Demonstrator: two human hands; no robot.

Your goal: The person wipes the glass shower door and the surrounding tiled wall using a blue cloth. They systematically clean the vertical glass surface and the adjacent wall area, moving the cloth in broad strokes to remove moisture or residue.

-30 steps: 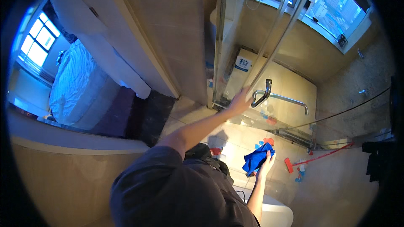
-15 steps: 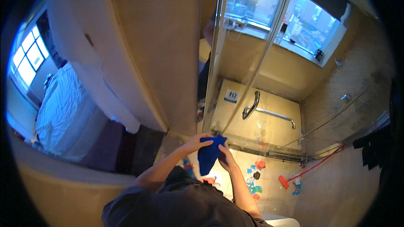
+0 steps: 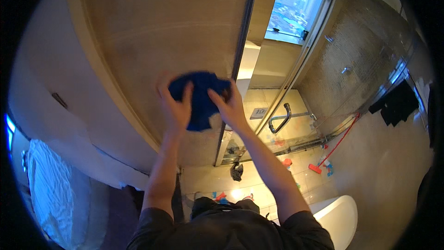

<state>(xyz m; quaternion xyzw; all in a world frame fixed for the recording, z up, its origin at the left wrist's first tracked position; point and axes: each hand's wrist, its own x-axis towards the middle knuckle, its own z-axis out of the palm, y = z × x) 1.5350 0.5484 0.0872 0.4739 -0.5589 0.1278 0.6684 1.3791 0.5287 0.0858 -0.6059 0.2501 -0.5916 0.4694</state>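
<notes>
A dark blue cloth (image 3: 200, 109) is stretched between my two hands, in front of a tan, flat panel (image 3: 162, 23). My left hand (image 3: 175, 111) grips its left side with the thumb on the near face; its fingertips are blurred. On the right edge, my right hand (image 3: 232, 109) pinches the cloth, fingers curled behind it. Both arms are raised and reach forward from the lower edge. Whether the cloth touches the panel, I cannot tell.
Right of the panel stands a glass shower door with a metal handle (image 3: 283, 121). A red long-handled brush (image 3: 315, 168), a crumpled black bag (image 3: 236, 171) and colourful scraps lie on the tiles. A white toilet (image 3: 347, 215) is at the lower right; black cloth (image 3: 397, 104) hangs at the right.
Both hands have lifted the blue cloth up and to the left, from low before my body to the tan panel. The cloth is spread wider, and the view has turned.
</notes>
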